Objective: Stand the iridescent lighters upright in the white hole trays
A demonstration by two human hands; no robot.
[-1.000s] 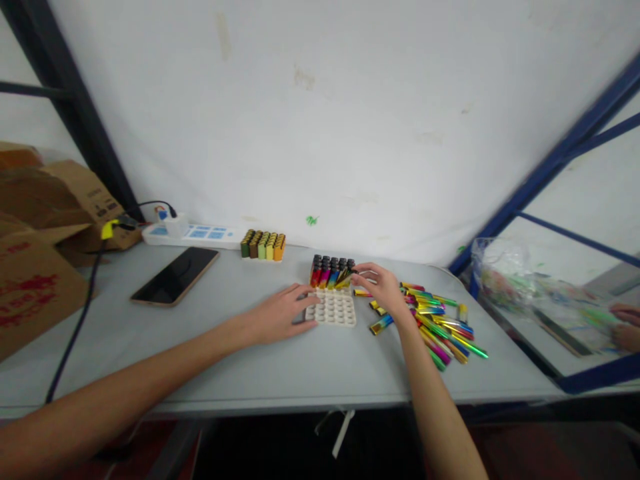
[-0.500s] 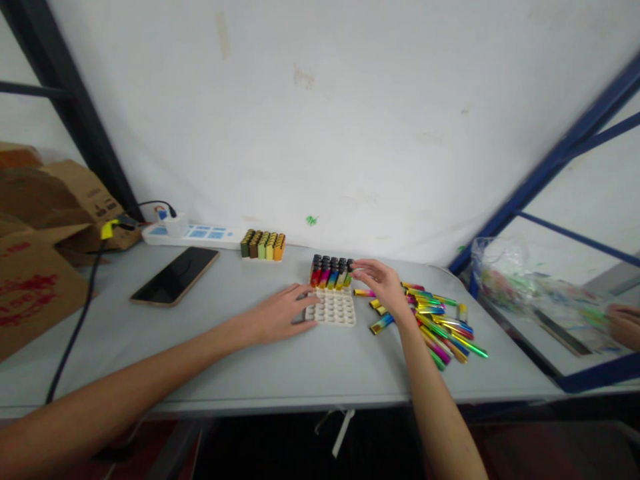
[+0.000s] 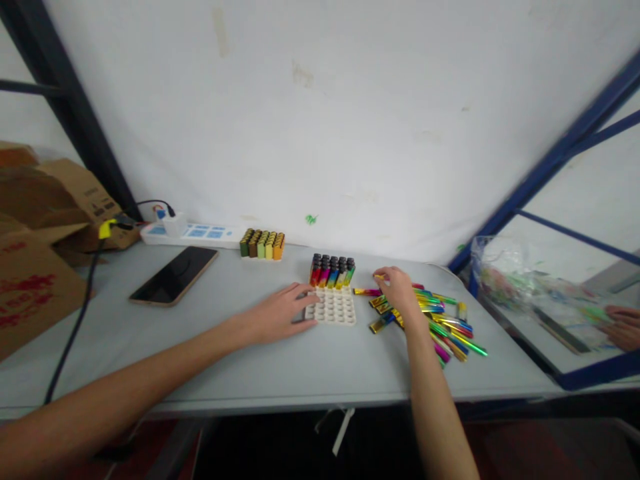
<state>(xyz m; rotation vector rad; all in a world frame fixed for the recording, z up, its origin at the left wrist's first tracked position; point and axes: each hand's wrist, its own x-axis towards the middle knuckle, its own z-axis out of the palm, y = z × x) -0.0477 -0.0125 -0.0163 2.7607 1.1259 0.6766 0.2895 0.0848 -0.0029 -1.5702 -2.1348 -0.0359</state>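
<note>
My left hand (image 3: 280, 313) lies flat with its fingers spread, the tips touching the left edge of a white tray with rows of round holes (image 3: 333, 310). Upright lighters with black tops and shiny coloured bodies (image 3: 331, 272) fill the tray's far rows; its near rows show bare holes. My right hand (image 3: 397, 290) is at the left side of a loose pile of shiny metallic-coloured lighters (image 3: 445, 327). Its thumb and fingers are pinched on a small yellow-gold end, apparently of one such lighter; the rest of that piece is hidden by the hand.
Further back stands a block of green, brown and yellow gold-topped pieces (image 3: 263, 245). To the left are a phone (image 3: 175, 275), a power strip (image 3: 200, 233), a black cable (image 3: 83, 320) and cardboard boxes (image 3: 30, 280). Beyond the blue frame (image 3: 545, 157) show a plastic bag (image 3: 503, 267) and another person's hand (image 3: 623, 327).
My right hand has moved right, from beside the upright lighters in the tray to the loose pile, and its fingers have closed. My left hand and the tray have stayed in place.
</note>
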